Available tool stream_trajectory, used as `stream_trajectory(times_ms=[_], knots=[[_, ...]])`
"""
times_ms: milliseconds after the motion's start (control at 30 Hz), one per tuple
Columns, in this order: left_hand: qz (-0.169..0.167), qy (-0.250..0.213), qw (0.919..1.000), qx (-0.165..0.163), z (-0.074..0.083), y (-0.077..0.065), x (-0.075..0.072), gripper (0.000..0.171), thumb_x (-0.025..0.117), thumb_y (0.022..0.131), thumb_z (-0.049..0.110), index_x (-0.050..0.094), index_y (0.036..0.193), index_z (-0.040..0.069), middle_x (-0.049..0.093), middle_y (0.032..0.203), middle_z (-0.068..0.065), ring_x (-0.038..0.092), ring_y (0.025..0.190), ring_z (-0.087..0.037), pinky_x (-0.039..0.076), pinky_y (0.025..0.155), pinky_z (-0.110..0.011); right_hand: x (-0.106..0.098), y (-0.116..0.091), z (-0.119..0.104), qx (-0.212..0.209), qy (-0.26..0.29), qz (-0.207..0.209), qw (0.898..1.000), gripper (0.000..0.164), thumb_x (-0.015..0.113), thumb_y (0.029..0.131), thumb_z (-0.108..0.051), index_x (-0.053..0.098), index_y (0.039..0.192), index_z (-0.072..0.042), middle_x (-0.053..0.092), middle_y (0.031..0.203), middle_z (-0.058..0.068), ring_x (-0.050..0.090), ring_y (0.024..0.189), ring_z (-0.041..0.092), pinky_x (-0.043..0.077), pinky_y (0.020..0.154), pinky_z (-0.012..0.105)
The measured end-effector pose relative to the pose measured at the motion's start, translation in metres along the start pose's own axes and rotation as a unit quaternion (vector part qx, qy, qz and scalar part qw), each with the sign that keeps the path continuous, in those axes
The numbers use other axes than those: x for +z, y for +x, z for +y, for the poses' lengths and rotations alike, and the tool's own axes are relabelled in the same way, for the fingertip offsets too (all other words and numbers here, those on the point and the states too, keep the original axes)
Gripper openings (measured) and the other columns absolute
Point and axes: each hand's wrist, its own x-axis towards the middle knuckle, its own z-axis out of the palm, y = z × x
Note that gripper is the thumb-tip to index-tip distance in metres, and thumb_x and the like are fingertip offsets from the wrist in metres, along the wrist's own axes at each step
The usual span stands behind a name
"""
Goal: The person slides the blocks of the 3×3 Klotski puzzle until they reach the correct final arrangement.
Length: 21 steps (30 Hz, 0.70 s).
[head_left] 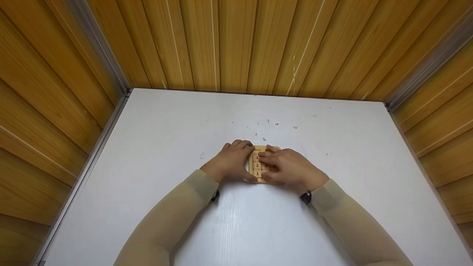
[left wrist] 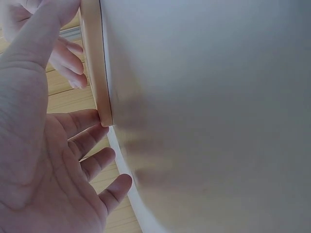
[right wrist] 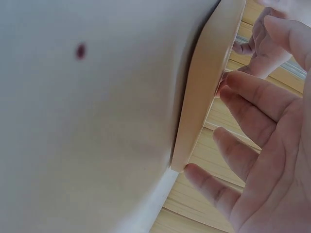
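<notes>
A small wooden number slide puzzle (head_left: 257,166) lies flat on the white table, with tiles 1, 2 and 3 showing in its left column. My left hand (head_left: 232,160) holds the board's left side, thumb at the near corner and index finger at the far corner. In the left wrist view the other fingers of the left hand (left wrist: 63,165) spread past the wooden edge (left wrist: 95,58). Over the right part of the puzzle lies my right hand (head_left: 290,166), its extended fingertips on the tiles. It hides most of the right-hand tiles. The right wrist view shows the right hand (right wrist: 272,141) beside the board's edge (right wrist: 201,82).
The white table (head_left: 166,125) spreads on all sides of the puzzle, with small dark marks (head_left: 276,124) beyond it. Yellow wood-plank walls (head_left: 236,44) enclose the back, left and right. Grey metal strips (head_left: 99,40) run along the corners.
</notes>
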Motion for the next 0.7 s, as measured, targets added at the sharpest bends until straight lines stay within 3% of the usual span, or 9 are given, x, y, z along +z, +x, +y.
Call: stream_trajectory(times_ms=[700], knots=[[0.0,0.004,1.0,0.004,-0.0023,0.0015,0.0011,0.126,0.092,0.081,0.075,0.038,0.178,0.015,0.037,0.184,-0.001,0.027,0.175,-0.027,0.023,0.144,-0.063,-0.0016,-0.0004,-0.0004,0.005,-0.012,-0.014,1.0,0.059,0.074,0.105,-0.045,0.071,0.155,-0.015,0.066,0.165,0.002,0.053,0.163,0.035,0.053,0.125,0.061]])
